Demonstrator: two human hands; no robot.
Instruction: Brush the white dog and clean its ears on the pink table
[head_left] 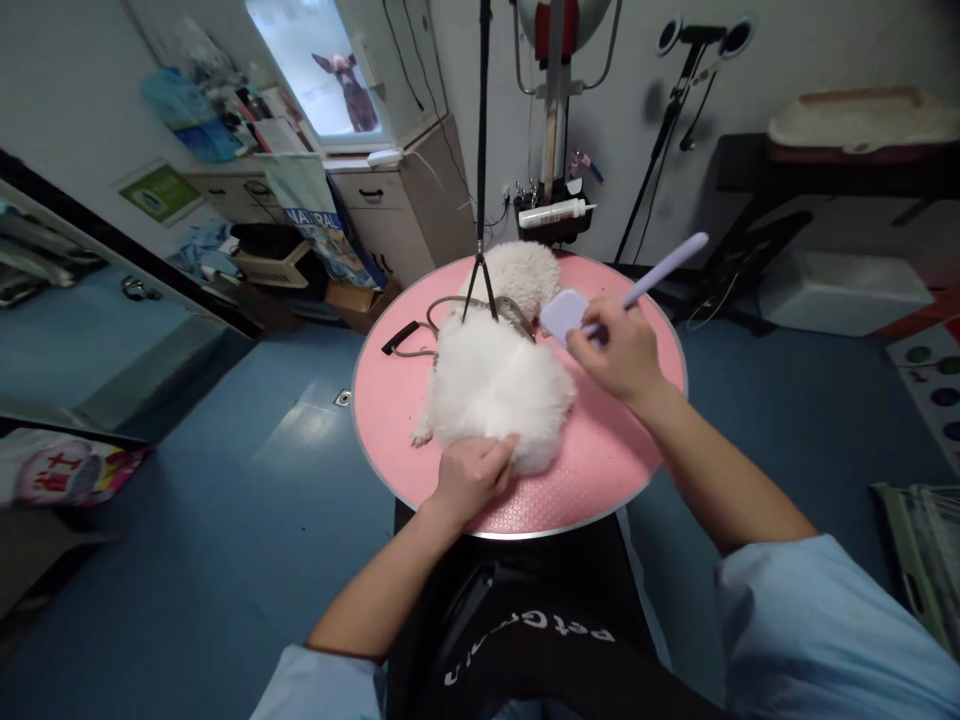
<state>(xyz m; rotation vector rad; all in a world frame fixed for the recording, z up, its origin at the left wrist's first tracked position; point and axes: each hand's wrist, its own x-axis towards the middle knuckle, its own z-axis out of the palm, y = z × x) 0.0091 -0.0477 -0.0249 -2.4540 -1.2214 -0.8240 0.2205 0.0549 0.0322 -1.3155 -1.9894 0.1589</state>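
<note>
A small fluffy white dog point(491, 385) lies on a round pink grooming table point(607, 460), its head toward the far side. A black leash loop point(480, 290) hangs from an upright pole down to its neck. My left hand point(472, 478) rests on the dog's rear, fingers curled into the fur. My right hand point(615, 352) is closed round the handle of a lilac slicker brush point(570, 312), whose flat head sits just right of the dog's shoulders, close to the fur.
A black strap point(401, 338) lies on the table's left part. Behind the table stand a dryer stand point(553, 110), a tool tray with a white bottle point(559, 212) and cabinets point(390, 205). A white tub point(840, 290) sits at right. Blue floor surrounds the table.
</note>
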